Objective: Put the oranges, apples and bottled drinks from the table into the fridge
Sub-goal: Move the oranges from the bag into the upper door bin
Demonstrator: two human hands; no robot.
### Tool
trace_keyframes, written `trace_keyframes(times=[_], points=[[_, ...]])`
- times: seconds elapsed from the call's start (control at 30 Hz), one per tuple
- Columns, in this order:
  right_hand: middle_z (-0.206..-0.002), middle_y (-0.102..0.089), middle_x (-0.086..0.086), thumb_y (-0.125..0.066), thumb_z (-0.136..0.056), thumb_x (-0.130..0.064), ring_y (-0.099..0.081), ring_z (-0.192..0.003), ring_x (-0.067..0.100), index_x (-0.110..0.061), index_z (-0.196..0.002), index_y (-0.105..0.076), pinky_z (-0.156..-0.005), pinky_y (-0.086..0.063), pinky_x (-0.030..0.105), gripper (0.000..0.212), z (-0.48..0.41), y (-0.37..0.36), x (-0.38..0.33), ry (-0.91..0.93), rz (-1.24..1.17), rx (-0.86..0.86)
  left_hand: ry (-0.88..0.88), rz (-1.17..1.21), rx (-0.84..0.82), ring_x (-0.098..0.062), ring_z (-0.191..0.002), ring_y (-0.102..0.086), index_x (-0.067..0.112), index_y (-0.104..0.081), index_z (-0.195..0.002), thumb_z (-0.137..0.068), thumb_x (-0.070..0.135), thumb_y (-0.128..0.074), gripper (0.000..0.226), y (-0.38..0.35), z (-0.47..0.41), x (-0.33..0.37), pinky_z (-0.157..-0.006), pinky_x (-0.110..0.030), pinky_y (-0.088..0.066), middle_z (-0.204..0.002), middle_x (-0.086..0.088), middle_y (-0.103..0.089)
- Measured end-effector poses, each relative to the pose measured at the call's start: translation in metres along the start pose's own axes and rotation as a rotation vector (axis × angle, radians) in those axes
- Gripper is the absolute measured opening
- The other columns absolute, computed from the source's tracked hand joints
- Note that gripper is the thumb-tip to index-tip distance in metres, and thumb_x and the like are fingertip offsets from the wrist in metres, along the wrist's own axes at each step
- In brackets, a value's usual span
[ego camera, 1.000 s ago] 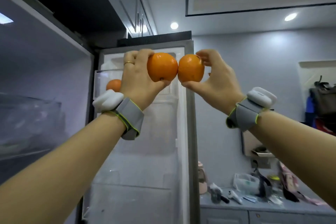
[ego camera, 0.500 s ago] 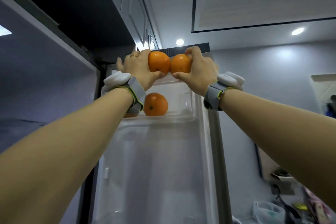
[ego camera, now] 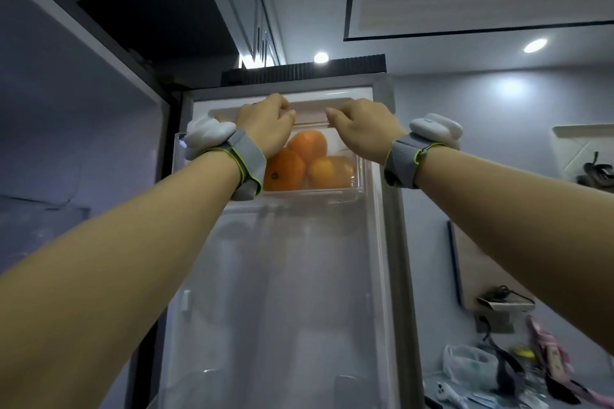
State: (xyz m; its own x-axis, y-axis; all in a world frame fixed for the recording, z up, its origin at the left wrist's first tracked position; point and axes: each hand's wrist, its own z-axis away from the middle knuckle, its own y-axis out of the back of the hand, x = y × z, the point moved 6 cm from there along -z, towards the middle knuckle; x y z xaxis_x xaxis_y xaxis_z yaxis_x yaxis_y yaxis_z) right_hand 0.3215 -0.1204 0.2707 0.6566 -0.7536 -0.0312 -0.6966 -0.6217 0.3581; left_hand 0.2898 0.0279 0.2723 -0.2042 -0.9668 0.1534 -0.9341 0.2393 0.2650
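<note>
Three oranges lie in the clear top bin of the open fridge door: one on top, one at lower left, one at lower right. Both my arms reach up to that bin. My left hand and my right hand are side by side just above the oranges, fingers curled over the thin clear lid edge that runs between them. Neither hand holds an orange. No apples or bottles are in view.
The lower door shelves look clear and bare. The fridge's dim interior is on the left, with dark cabinets overhead. A cluttered counter with a plastic bag and small items sits at lower right.
Both hands have let go of their oranges, which now lie in the top door bin with the earlier one. The hands moved up a little and closed on the lid edge.
</note>
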Motion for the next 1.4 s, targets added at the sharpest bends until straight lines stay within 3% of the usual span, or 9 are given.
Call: trace_keyframes(times=[0.1,0.2,0.33,0.57,0.67,0.93,1.1,1.27,1.4], points=[[-0.093,-0.067,0.010,-0.033,-0.097,-0.036,-0.059,-0.088,0.030,-0.008,-0.095,-0.065,-0.084,-0.048,0.044,0.042,0.009,0.011,0.004,0.030,-0.013,0.030,-0.003,0.012,0.011,-0.031,-0.120,-0.047,0.021,-0.052,-0.121,-0.097,0.033,-0.034,0.033,0.001,0.005,0.008,-0.094,-0.035,-0.023,-0.125,-0.005,-0.060],[-0.098,-0.066,0.007,-0.036,-0.096,-0.036,-0.059,-0.090,0.026,-0.012,-0.099,-0.062,-0.084,-0.048,0.044,0.035,0.022,0.022,0.009,0.029,-0.025,0.047,-0.036,0.092,0.026,-0.030,-0.117,-0.050,0.024,-0.056,-0.113,-0.092,0.032,-0.041,0.027,0.001,0.013,0.019,-0.107,-0.050,-0.027,-0.120,-0.002,-0.062],[-0.115,-0.062,0.001,-0.044,-0.093,-0.035,-0.057,-0.103,0.019,-0.018,-0.112,-0.058,-0.092,-0.046,0.043,0.029,0.047,0.041,0.019,0.032,-0.065,0.094,-0.158,0.338,0.014,-0.023,-0.115,-0.051,0.016,-0.057,-0.115,-0.088,0.023,-0.049,0.029,-0.002,0.040,0.057,-0.095,-0.027,-0.038,-0.122,-0.006,-0.057],[-0.111,-0.063,-0.002,-0.048,-0.089,-0.025,-0.055,-0.106,0.017,-0.020,-0.111,-0.059,-0.094,-0.044,0.041,0.025,0.111,0.083,0.046,-0.076,-0.118,0.133,-0.282,0.617,-0.076,-0.019,-0.109,-0.053,0.014,-0.058,-0.115,-0.082,0.026,-0.045,0.037,-0.022,0.100,0.133,-0.093,-0.030,-0.043,-0.117,-0.008,-0.057],[-0.112,-0.062,-0.004,-0.049,-0.086,-0.021,-0.054,-0.109,0.017,-0.021,-0.112,-0.057,-0.096,-0.044,0.039,0.027,0.153,0.106,0.069,-0.156,-0.127,0.114,-0.287,0.756,-0.128,-0.016,-0.105,-0.054,0.015,-0.056,-0.116,-0.086,0.021,-0.047,0.032,-0.036,0.134,0.168,-0.083,-0.019,-0.045,-0.117,-0.006,-0.056],[-0.112,-0.064,-0.002,-0.052,-0.086,-0.016,-0.055,-0.107,0.011,-0.017,-0.111,-0.058,-0.092,-0.042,0.026,0.026,0.291,0.192,0.142,-0.384,-0.037,0.068,-0.304,1.079,-0.366,-0.010,-0.102,-0.058,0.028,-0.052,-0.106,-0.082,0.024,-0.049,0.024,-0.081,0.238,0.291,-0.078,-0.012,-0.048,-0.115,-0.002,-0.057],[-0.108,-0.062,-0.004,-0.054,-0.086,-0.014,-0.053,-0.105,0.010,-0.016,-0.109,-0.058,-0.090,-0.040,0.022,0.024,0.384,0.261,0.192,-0.519,0.040,0.029,-0.318,1.289,-0.599,-0.014,-0.106,-0.058,0.024,-0.053,-0.111,-0.082,0.024,-0.050,0.029,-0.102,0.315,0.390,-0.082,-0.027,-0.054,-0.118,-0.004,-0.056],[-0.106,-0.063,-0.001,-0.055,-0.085,-0.013,-0.056,-0.100,0.012,-0.016,-0.108,-0.059,-0.087,-0.044,0.024,0.023,0.475,0.333,0.236,-0.675,0.146,0.008,-0.308,1.387,-0.802,-0.011,-0.100,-0.059,0.025,-0.052,-0.110,-0.081,0.022,-0.052,0.029,-0.114,0.395,0.485,-0.082,-0.023,-0.052,-0.119,-0.007,-0.056],[-0.111,-0.061,-0.002,-0.056,-0.087,-0.016,-0.053,-0.102,0.011,-0.016,-0.112,-0.057,-0.083,-0.040,0.016,0.025,0.550,0.384,0.261,-0.794,0.216,-0.061,-0.317,1.418,-0.956,-0.012,-0.107,-0.057,0.028,-0.050,-0.111,-0.089,0.014,-0.055,0.026,-0.122,0.464,0.549,-0.086,-0.025,-0.050,-0.125,-0.003,-0.053]])
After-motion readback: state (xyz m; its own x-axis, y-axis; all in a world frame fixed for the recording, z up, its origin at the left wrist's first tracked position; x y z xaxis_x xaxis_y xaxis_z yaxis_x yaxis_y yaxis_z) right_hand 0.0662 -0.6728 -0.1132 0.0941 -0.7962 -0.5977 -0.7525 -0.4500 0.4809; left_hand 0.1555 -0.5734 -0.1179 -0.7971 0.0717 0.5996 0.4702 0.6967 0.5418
